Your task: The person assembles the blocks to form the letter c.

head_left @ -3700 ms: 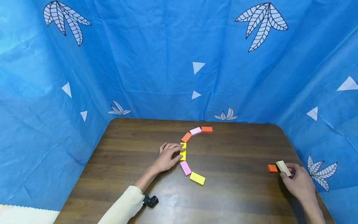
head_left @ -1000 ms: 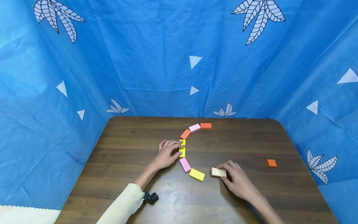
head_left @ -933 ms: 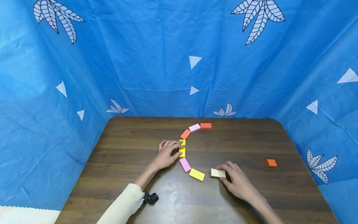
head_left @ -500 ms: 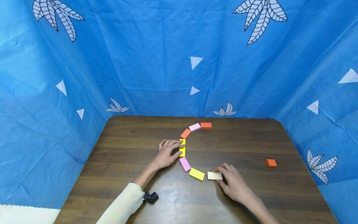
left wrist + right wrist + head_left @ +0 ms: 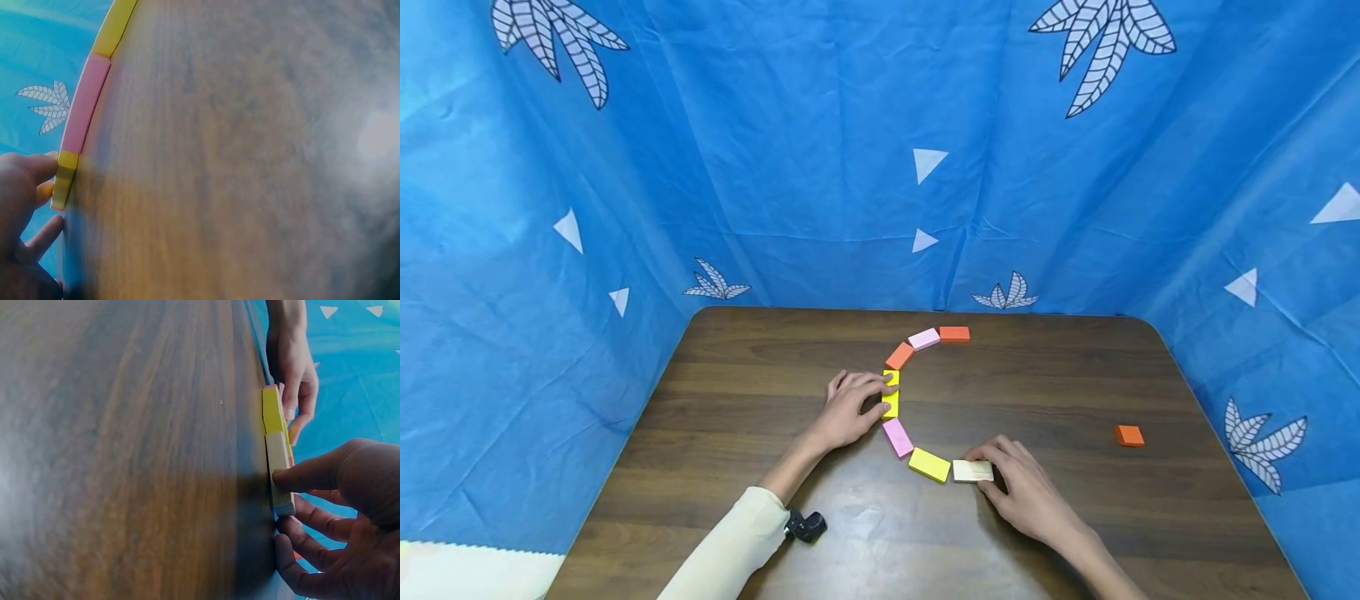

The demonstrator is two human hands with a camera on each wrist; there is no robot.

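Observation:
A curve of small flat wooden blocks lies on the table. My left hand (image 5: 850, 408) holds the yellow block (image 5: 891, 398) at the middle of the curve, thumb and fingertips on it and partly covering it. My right hand (image 5: 1026, 492) pinches a pale bare-wood block (image 5: 972, 472) between thumb and fingers. This block lies flat at the curve's near end, beside another yellow block (image 5: 929, 465). In the right wrist view my thumb presses the pale block (image 5: 277, 453) on its side. A pink block (image 5: 898, 438) lies between the two yellow ones.
Beyond my left hand the curve continues with an orange block (image 5: 900, 356), a light pink block (image 5: 924, 338) and a red-orange block (image 5: 955, 334). A separate orange block (image 5: 1129, 436) lies at the right on the brown table (image 5: 1060, 375). Blue cloth (image 5: 880, 167) hangs around the table.
My right hand has brought the pale block leftward from beside the lone orange block to the curve's near end, lately sliding it closer to the yellow block. My left hand has stayed put.

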